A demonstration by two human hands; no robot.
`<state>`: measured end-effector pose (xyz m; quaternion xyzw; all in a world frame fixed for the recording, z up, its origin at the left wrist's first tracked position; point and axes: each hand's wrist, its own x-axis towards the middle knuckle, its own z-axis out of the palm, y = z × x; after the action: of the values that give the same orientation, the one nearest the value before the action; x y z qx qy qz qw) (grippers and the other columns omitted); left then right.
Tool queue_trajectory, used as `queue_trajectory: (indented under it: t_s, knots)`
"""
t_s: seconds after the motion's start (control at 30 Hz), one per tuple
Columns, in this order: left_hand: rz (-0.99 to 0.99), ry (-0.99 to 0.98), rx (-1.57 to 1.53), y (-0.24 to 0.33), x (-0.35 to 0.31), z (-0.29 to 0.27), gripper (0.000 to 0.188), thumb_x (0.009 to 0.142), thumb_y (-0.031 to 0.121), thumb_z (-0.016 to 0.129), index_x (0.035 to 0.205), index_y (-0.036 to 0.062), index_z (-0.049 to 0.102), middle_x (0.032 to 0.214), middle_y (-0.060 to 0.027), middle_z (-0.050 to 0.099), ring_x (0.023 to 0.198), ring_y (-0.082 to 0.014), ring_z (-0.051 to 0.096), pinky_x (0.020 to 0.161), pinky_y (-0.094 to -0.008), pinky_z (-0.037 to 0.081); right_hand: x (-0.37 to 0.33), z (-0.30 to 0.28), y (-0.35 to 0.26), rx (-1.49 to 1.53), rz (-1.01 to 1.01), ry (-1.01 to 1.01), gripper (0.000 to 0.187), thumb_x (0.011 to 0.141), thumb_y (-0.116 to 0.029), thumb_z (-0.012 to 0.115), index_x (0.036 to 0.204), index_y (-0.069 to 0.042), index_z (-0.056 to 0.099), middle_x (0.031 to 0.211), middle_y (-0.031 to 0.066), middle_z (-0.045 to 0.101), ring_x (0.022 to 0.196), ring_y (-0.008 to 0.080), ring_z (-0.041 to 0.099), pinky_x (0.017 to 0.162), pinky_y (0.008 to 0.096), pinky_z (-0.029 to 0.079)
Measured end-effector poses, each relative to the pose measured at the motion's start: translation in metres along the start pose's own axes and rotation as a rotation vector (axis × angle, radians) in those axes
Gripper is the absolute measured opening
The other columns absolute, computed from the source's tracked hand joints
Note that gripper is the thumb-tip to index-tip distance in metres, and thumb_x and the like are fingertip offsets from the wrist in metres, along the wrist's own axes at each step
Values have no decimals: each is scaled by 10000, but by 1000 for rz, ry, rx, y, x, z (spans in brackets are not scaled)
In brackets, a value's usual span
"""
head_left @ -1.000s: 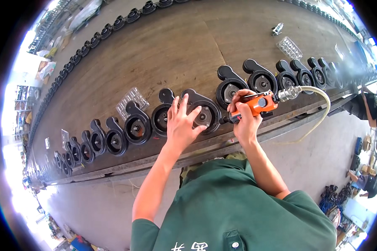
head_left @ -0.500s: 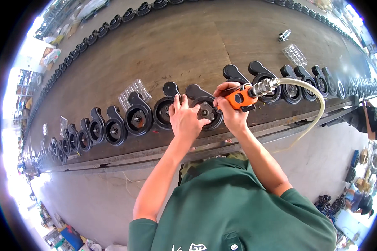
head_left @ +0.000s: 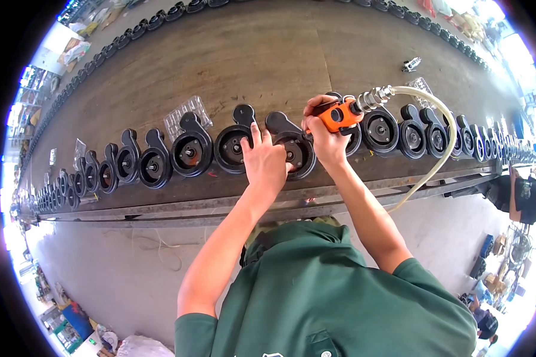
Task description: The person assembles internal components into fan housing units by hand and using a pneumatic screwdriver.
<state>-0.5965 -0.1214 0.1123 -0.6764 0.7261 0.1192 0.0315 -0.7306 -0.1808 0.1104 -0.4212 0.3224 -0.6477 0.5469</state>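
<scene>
Black round wheel-like parts with short arms stand in a row along the bench's near edge. My left hand [head_left: 264,165], fingers apart, lies over the gap between one black wheel part [head_left: 230,150] and the wheel part to its right [head_left: 304,158]. Its fingertips reach the left part's arm and rim; the thumb side covers some of the right part. In my right hand [head_left: 327,138] is an orange air-powered tool [head_left: 340,116], with the fingers wrapped round it. The tool is above the right part's far right side; its working end is hidden.
A pale air hose [head_left: 454,128] loops right from the tool's metal fitting and down past the bench edge. Clear plastic trays [head_left: 187,116] and a small metal tool [head_left: 411,64] lie on the brown bench [head_left: 262,59]. Another row of black parts [head_left: 156,21] lines the far edge.
The orange tool, in my right hand, has moved a little away from me, over the bench. My left hand stays over the same two parts, its fingers slightly shifted. The whole view has tilted a little.
</scene>
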Motion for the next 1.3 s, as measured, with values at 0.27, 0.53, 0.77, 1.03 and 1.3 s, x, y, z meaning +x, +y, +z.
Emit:
queue_trajectory:
  t_s: [0.27, 0.53, 0.77, 1.03, 1.3]
  knots:
    - [-1, 17, -32, -3, 1, 5, 463, 716, 414, 906, 1089, 152, 820, 1223, -139, 699, 1482, -377, 405, 1113, -563, 355, 6, 6, 6, -42, -9, -19, 231, 775, 119, 626, 987, 29, 639, 858, 66, 676, 732, 117, 649, 634, 250, 548]
    - [20, 109, -106, -8, -4, 10, 456, 699, 421, 910, 1058, 152, 834, 1207, -132, 706, 1475, -380, 409, 1115, -552, 367, 7, 5, 10, -33, 17, -53, 216, 758, 108, 621, 954, 22, 647, 844, 58, 672, 730, 118, 644, 652, 255, 542]
    - [31, 90, -94, -9, -3, 8, 455, 691, 418, 913, 1048, 146, 838, 1189, -132, 710, 1471, -381, 414, 1079, -554, 393, 7, 8, 17, -152, -11, -98, 188, 745, 70, 638, 922, 13, 668, 828, 34, 676, 749, 101, 633, 700, 258, 520]
    - [42, 115, -58, -10, 0, 8, 424, 696, 423, 908, 1015, 153, 840, 1140, -99, 721, 1459, -373, 431, 1023, -525, 414, 4, 15, 12, -252, -27, -163, 229, 759, 70, 633, 978, 46, 696, 839, 39, 685, 785, 98, 637, 736, 257, 526]
    - [14, 117, -52, -10, -2, 11, 415, 694, 434, 900, 1004, 165, 837, 1158, -75, 721, 1464, -348, 432, 1024, -500, 404, -25, -6, -14, -149, 59, -90, 249, 782, 101, 621, 1018, 27, 649, 850, 62, 667, 693, 102, 633, 604, 233, 525]
